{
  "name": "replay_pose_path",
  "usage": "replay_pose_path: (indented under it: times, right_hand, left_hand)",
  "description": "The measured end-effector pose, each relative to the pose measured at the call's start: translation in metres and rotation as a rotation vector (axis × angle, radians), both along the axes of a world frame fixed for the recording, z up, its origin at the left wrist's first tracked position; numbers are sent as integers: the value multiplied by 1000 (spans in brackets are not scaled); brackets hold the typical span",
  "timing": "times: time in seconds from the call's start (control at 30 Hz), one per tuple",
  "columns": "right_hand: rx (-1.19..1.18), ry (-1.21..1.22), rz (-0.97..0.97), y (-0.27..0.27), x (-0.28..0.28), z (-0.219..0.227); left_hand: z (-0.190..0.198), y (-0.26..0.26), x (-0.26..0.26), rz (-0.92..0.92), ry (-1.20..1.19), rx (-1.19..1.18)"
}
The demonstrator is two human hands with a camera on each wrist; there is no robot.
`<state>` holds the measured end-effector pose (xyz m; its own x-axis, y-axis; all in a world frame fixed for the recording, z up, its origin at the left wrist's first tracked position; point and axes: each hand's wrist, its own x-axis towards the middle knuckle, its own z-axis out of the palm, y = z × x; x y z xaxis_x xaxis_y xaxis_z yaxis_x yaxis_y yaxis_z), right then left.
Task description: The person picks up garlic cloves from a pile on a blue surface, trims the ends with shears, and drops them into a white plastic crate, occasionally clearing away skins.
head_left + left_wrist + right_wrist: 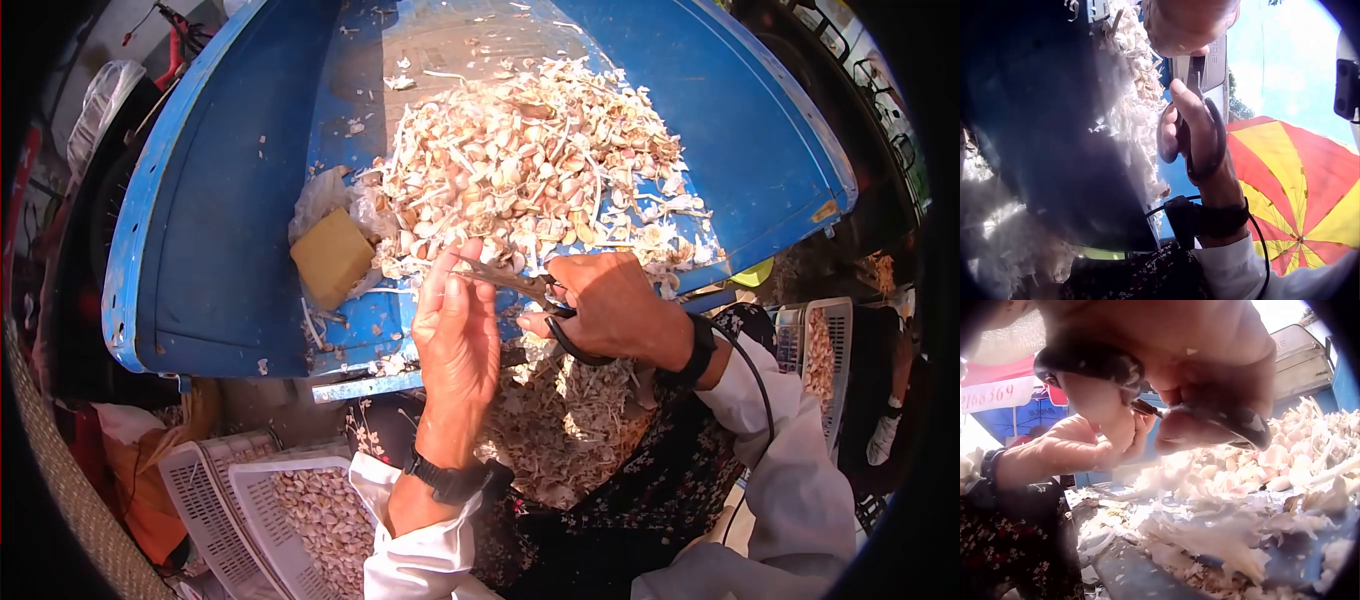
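Observation:
The right hand grips black-handled scissors, thumb and fingers through the loops. Their blades point left to the fingertips of the left hand, which is held palm up and pinches a small pale garlic piece, mostly covered by the fingers. Both hands are over the near edge of a blue metal tray, just in front of a heap of garlic. In the left wrist view the scissor handles surround parts of the right hand. The right wrist view shows the left hand beyond the scissors.
A yellowish block and clear plastic lie left of the heap. White baskets of garlic stand low at the left and right. Dry husks fill the lap area. A red-and-yellow umbrella is behind.

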<state>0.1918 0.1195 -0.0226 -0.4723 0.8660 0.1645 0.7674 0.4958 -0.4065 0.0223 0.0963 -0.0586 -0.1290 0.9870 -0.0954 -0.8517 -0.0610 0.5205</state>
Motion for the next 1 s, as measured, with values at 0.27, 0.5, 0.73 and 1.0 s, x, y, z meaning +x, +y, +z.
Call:
replay_pose_path:
  times: [0.27, 0.5, 0.73, 1.0]
  right_hand:
    - [-238, 98, 65, 8, -1, 1]
    - [-65, 273, 6, 67, -23, -8]
    - [-431, 682, -128, 71, -19, -12]
    - [-848, 926, -111, 46, -21, 5]
  left_hand:
    - [2, 0, -9, 34, 154, 77]
    - [-1, -2, -25, 12, -112, -60]
    - [5, -3, -16, -56, 562, -245]
    - [-14, 4, 10, 35, 910, -18]
